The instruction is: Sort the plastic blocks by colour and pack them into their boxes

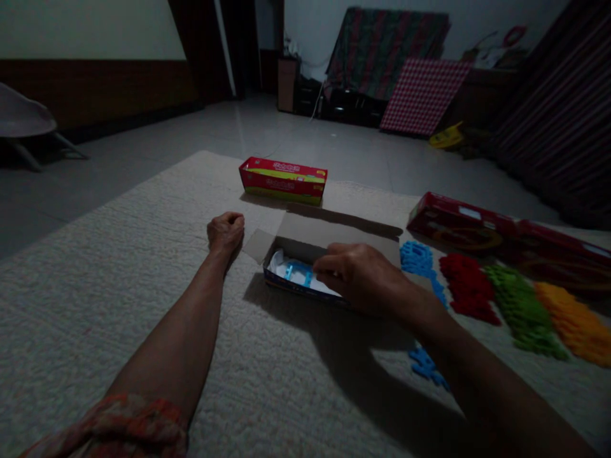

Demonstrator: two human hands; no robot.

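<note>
A cardboard box (329, 226) lies with its lid flap raised on a pale quilted mat (157, 267). Inside it are light-blue plastic pieces (298, 273) on a white lining. My right hand (358, 272) hovers at the box's right half, fingers curled together in a pinch; whatever they may hold is hidden. Left of the box, my left hand (225, 230) rests on the mat in a loose fist, apart from the box, with nothing showing in it. Right of the box lie blue pieces (416, 256), partly covered by my right forearm.
Rows of red (468, 287), green (522, 312) and orange plastic pieces (575, 323) lie at the right. Behind them stand dark red boxes (461, 222). A red and yellow carton (284, 180) sits beyond the open box. A chair (26, 117) is at far left.
</note>
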